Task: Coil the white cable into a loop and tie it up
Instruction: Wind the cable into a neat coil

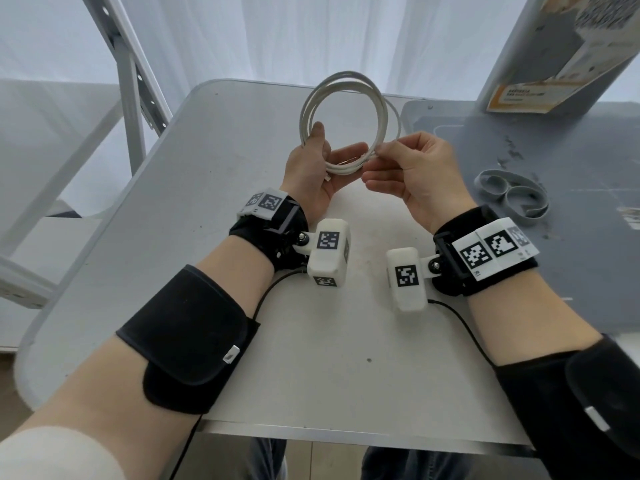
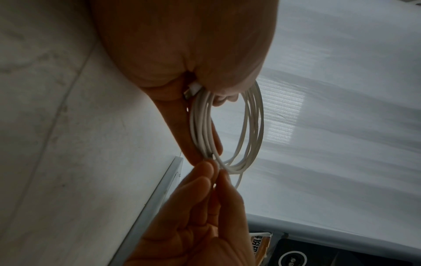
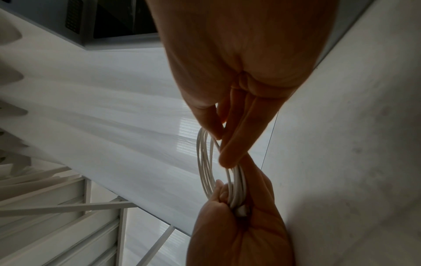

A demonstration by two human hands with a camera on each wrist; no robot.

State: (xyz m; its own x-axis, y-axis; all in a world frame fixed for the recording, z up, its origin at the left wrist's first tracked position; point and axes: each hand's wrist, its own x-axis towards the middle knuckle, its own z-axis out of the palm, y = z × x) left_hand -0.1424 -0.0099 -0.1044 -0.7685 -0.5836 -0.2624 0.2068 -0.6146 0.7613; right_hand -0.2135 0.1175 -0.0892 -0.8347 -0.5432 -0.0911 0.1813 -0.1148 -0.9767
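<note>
The white cable [image 1: 346,98] is wound into a round coil of several turns, held upright above the table. My left hand [image 1: 318,168] grips the bottom left of the coil, thumb over the strands, with a connector end [image 2: 192,90] tucked in the palm. My right hand [image 1: 398,161] pinches the cable [image 3: 205,162] at the lower right of the coil between thumb and forefinger, close to the left fingertips. In the wrist views the white cable [image 2: 250,126] hangs between both hands.
A light grey table [image 1: 225,174] lies under the hands. A dark grey mat [image 1: 571,271] at the right carries a looped grey strap [image 1: 512,195]. A printed box [image 1: 571,46] stands at the back right. A folding chair frame [image 1: 131,98] is at the left.
</note>
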